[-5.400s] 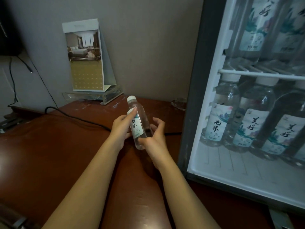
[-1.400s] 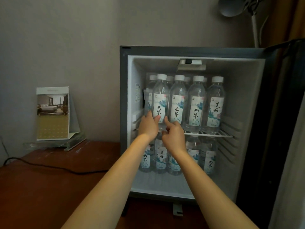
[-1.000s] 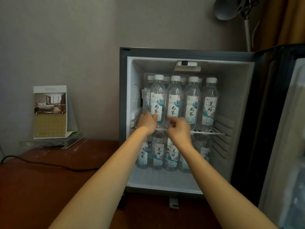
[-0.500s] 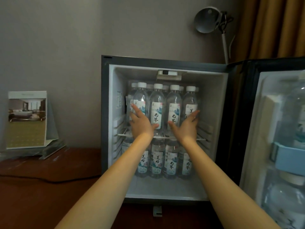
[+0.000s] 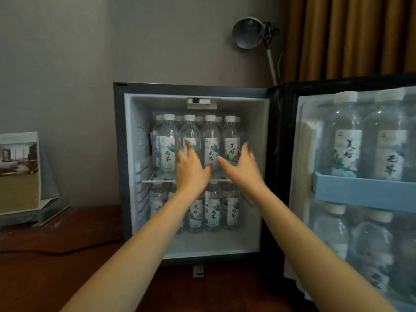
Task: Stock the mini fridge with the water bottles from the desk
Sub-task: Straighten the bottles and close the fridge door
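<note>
**Squaring up the top row without knocking anything over**

The mini fridge (image 5: 195,90) sat mid-frame on the desk (image 5: 56,278); its door (image 5: 302,143) hung wide open at the right edge, already loaded with door bottles (image 5: 346,149) behind a blue rail (image 5: 364,190).

Inside, the water bottles (image 5: 210,143) stood upright and packed tight; the top row (image 5: 167,149) was on the wire shelf (image 5: 155,181), the lower row (image 5: 212,213) on the cabinet floor.

Both hands were up at the top row, just left and right of centre. The left hand (image 5: 191,170) was flat and empty, its fingers (image 5: 188,146) straight over the second bottle's label. The right hand (image 5: 243,170) was just as open, fingers (image 5: 245,149) spread by the rightmost bottle. Neither gripped anything, and I couldn't tell if the palms actually touched plastic.

Looked to me like the tidy-up stage; here's my take on doing it well:

- push low on the labels, not near the caps; these look tall and tippy
- move both palms evenly so the row slides back as one
- get every base behind the shelf's front wire; otherwise the loaded door probably won't shut cleanly
</note>
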The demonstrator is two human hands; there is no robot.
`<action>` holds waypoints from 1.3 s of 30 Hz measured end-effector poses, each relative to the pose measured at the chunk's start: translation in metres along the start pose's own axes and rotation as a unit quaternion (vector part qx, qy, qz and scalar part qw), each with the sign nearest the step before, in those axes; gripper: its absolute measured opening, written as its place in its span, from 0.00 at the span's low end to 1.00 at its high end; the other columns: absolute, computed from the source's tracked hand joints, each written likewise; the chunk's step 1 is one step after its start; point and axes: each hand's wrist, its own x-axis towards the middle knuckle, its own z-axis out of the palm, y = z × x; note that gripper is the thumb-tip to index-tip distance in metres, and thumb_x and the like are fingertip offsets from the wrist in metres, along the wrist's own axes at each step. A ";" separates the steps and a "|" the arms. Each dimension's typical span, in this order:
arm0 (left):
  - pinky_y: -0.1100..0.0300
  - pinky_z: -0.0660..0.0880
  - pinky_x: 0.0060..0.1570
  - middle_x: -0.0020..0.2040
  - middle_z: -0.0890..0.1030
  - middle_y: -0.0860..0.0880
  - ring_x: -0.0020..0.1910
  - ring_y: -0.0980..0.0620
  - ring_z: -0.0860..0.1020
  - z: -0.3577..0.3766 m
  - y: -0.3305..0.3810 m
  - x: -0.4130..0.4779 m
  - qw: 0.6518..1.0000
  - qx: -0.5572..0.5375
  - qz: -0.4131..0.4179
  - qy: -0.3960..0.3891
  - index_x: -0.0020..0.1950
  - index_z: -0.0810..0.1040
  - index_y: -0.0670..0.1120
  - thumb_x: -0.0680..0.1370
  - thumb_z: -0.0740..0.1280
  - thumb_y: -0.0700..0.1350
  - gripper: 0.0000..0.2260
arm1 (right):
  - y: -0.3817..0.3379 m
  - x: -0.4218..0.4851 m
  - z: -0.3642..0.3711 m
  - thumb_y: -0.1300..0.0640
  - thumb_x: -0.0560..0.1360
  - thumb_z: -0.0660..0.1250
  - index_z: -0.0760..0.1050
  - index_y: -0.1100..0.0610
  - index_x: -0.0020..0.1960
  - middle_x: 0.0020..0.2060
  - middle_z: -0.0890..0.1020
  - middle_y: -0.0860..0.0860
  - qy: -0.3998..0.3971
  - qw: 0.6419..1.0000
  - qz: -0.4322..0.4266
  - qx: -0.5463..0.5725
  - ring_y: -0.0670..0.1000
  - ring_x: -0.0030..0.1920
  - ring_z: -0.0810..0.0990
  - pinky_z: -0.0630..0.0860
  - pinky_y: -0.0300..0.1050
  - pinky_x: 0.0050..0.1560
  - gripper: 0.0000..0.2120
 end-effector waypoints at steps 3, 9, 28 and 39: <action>0.53 0.67 0.64 0.74 0.56 0.42 0.69 0.43 0.65 -0.005 0.020 -0.016 0.997 -0.055 0.048 0.001 0.76 0.52 0.43 0.76 0.66 0.49 0.34 | -0.007 -0.022 -0.035 0.43 0.75 0.64 0.51 0.57 0.76 0.75 0.56 0.56 0.035 0.997 -0.062 -0.005 0.52 0.74 0.57 0.57 0.46 0.71 0.38; 0.72 0.63 0.54 0.64 0.68 0.45 0.57 0.54 0.71 0.001 0.078 -0.068 0.964 -0.196 0.179 0.021 0.69 0.68 0.44 0.77 0.65 0.40 0.21 | -0.002 -0.069 -0.122 0.53 0.77 0.63 0.76 0.58 0.60 0.53 0.81 0.53 0.194 0.967 -0.164 -0.001 0.45 0.50 0.79 0.72 0.27 0.47 0.14; 0.58 0.72 0.45 0.44 0.79 0.43 0.43 0.45 0.78 0.056 0.229 -0.170 0.873 -0.236 0.426 0.029 0.48 0.80 0.39 0.72 0.66 0.33 0.07 | 0.131 -0.130 -0.333 0.55 0.79 0.58 0.69 0.57 0.66 0.60 0.74 0.52 0.467 0.882 -0.003 -0.060 0.50 0.60 0.72 0.69 0.44 0.63 0.16; 0.58 0.74 0.42 0.41 0.80 0.44 0.41 0.47 0.78 0.062 0.265 -0.179 0.857 -0.250 0.450 0.012 0.45 0.81 0.39 0.72 0.66 0.33 0.05 | 0.175 -0.101 -0.350 0.38 0.77 0.54 0.57 0.56 0.74 0.67 0.71 0.56 0.310 0.939 0.120 0.093 0.55 0.65 0.72 0.68 0.55 0.67 0.32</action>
